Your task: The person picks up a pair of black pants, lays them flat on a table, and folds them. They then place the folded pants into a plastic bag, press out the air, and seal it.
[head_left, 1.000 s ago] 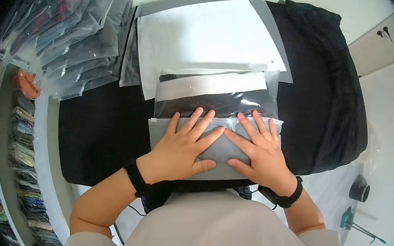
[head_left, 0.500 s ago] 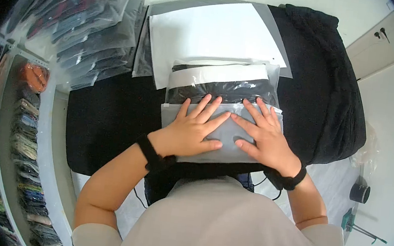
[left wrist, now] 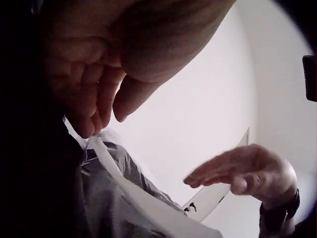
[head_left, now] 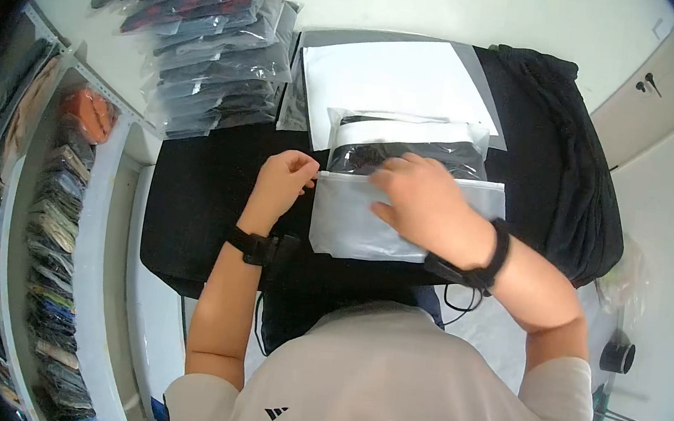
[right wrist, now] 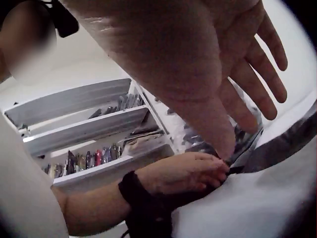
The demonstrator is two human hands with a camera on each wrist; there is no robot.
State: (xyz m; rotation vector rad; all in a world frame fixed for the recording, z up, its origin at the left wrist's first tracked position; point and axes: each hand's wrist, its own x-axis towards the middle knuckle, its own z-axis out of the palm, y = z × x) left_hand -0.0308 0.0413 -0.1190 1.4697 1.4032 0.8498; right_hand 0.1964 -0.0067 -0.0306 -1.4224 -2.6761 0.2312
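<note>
A frosted zip bag (head_left: pixel 360 226) lies on the black cloth, its zipper strip (head_left: pixel 493 188) running across it. Above the strip, a dark folded item (head_left: pixel 464 157) with a white band shows through clear plastic. At the bag's left end, my left hand (head_left: pixel 280 187) has its fingers curled, the fingertips pinching right at the zipper's corner; the left wrist view shows them on the edge of the bag (left wrist: pixel 133 198). My right hand (head_left: pixel 433 209) is blurred over the bag's middle. In the left wrist view that right hand (left wrist: pixel 247 171) hovers with straight fingers, holding nothing.
White sheets (head_left: pixel 394 76) lie behind the bag. A tall stack of packed bags (head_left: pixel 220 72) stands at the back left. Shelves with several packed goods (head_left: pixel 55 237) line the left side. Bunched black cloth (head_left: pixel 581 180) covers the right part of the table.
Both hands lay spread flat on the zip bag before. My left hand has moved off to the zipper's left end and curled its fingers; my right hand has lifted and shifted left.
</note>
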